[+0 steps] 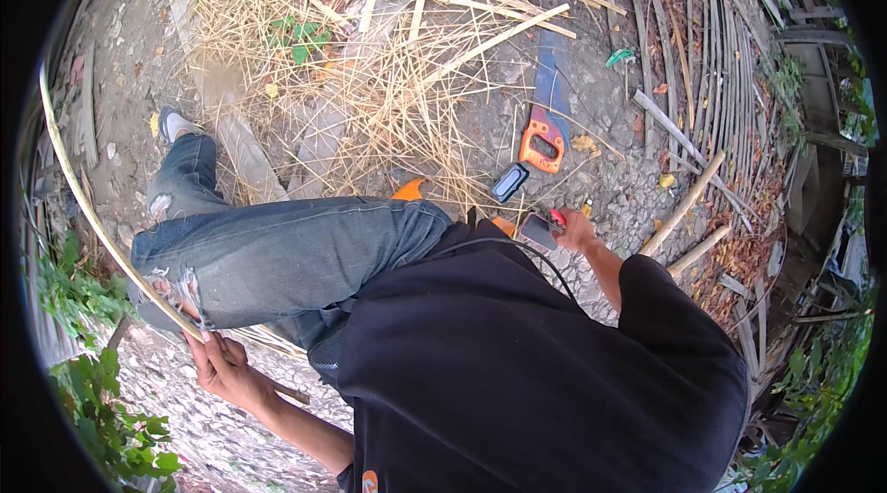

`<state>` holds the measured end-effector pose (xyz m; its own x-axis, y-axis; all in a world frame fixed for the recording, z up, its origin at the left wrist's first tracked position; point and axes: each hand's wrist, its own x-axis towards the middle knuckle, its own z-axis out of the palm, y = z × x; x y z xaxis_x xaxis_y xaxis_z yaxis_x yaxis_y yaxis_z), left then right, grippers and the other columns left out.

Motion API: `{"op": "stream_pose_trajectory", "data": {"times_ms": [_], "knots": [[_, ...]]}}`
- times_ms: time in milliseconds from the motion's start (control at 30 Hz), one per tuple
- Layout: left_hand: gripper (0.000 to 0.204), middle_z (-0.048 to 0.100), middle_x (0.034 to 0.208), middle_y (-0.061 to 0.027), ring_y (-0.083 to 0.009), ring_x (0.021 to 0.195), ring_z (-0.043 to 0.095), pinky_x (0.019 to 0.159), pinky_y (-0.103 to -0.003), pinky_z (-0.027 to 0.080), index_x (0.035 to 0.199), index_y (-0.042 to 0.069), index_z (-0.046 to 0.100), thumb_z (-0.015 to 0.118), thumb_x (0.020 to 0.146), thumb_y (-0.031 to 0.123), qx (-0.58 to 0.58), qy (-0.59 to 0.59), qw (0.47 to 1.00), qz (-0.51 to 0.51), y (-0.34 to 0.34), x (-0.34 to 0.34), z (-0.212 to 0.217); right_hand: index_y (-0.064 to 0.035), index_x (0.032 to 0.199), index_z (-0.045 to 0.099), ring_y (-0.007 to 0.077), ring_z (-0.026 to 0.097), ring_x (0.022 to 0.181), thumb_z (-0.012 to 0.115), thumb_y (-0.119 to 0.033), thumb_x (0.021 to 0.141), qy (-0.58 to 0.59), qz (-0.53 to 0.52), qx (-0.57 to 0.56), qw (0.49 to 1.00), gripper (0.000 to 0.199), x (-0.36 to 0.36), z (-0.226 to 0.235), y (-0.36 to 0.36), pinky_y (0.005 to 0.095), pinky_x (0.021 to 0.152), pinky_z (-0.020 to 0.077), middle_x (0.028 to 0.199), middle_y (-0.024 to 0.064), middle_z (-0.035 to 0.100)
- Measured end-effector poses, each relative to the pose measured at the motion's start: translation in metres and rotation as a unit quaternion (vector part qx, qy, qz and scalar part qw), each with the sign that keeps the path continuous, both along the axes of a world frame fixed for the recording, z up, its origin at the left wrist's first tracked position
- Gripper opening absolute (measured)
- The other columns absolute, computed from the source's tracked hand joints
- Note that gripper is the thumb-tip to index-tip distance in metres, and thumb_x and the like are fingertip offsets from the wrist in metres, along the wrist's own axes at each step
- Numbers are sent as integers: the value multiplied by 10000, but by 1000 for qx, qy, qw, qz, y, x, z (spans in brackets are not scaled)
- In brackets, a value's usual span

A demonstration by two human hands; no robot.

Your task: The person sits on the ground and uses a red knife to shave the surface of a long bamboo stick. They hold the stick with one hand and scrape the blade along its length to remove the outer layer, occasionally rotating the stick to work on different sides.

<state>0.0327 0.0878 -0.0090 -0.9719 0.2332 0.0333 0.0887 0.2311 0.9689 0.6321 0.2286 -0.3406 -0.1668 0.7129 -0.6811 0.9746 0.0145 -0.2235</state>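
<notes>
Black shirt (pixel 527 373) and ripped jeans (pixel 277 257) fill most of the head view, since the person is sitting and looking straight down at themselves. Left hand (pixel 222 368) is down by the knee with its fingers clamped round a long thin bamboo strip (pixel 78 188), which curves up and away along the left edge of the picture. Right hand (pixel 577 232) is out on the other side, fingers together on a tool with a red handle (pixel 557 216); can't tell what kind, the hand covers most of it. Just beside that hand there's a small dark flat thing (pixel 509 182) lying on the gravel ground (pixel 601 170), and a bit further off an orange-handled handsaw (pixel 547 114) with a blue blade. Big heap of dry bamboo splits (pixel 407 49) beyond the legs.

My worry: that strip is long and springy and only held at one end. If the grip slips it could whip back at the leg, and split bamboo edges slice fingers easily. Loose slivers everywhere plus a saw lying near the feet isn't great either.
</notes>
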Motion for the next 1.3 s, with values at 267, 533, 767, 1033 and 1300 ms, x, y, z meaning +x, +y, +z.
{"op": "stream_pose_trajectory", "data": {"times_ms": [267, 533, 767, 1033, 1300], "knots": [[382, 614, 840, 27, 14, 659, 443, 512, -148, 307, 1374, -14, 628, 643, 998, 51, 17, -7, 999, -33, -7, 5, -3, -171, 1377, 534, 373, 681, 1062, 864, -450, 714, -19, 78, 46, 996, 791, -37, 23, -17, 482, 869, 576, 1260, 120, 619], [456, 434, 648, 92, -5, 520, 331, 469, -202, 249, 1457, 30, 559, 617, 1005, 12, 5, -58, 996, -75, -5, 2, 9, -96, 1270, 577, 399, 706, 961, 859, -275, 751, -4, 14, 126, 992, 617, -42, 0, -47, 500, 814, 561, 1103, 179, 660], [418, 458, 626, 68, -17, 486, 333, 454, -213, 234, 1421, -9, 589, 588, 1004, 7, 62, -98, 984, -131, 7, 5, 25, -73, 1194, 612, 354, 704, 917, 853, -262, 772, 43, -6, 198, 979, 521, -53, -19, -15, 466, 796, 554, 1029, 157, 668], [393, 451, 600, 45, -29, 483, 348, 462, -217, 242, 1388, -60, 597, 575, 1008, 35, 124, -188, 960, -165, -3, 11, 39, -47, 1107, 653, 302, 701, 866, 846, -248, 795, 91, 35, 211, 973, 418, -56, -21, 32, 428, 776, 545, 946, 132, 677], [408, 466, 717, 8, -50, 495, 390, 458, -220, 286, 1443, 14, 568, 453, 1122, 237, 280, -246, 901, -220, 11, -6, 39, 6, 920, 699, 93, 576, 757, 779, -168, 912, 419, -124, 193, 878, 192, -250, 87, 136, 276, 704, 465, 795, 23, 653]]}}
